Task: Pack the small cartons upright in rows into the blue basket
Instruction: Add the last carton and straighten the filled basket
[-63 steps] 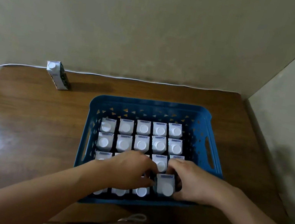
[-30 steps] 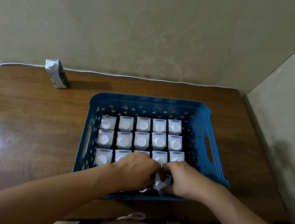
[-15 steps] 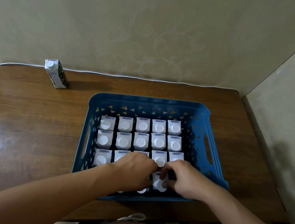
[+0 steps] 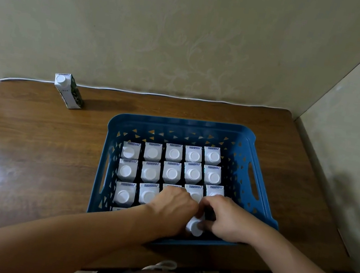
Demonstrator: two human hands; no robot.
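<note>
Blue basket (image 4: pixel 261 173), nearest row: carton (image 4: pixel 194 227) now sunk lower among neighbours, left hand (image 4: pixel 174 207) and right hand (image 4: pixel 225 217) both pinching it; seating nearly complete.

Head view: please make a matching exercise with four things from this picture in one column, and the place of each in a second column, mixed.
1. lone carton
2. blue basket
3. white cable
4. carton being placed

a. along the table's far edge by the wall
b. between both hands, in the basket's near row
c. standing on the table, far left
d. on the table, right of centre

Pairs: 1-c, 2-d, 3-a, 4-b
</note>
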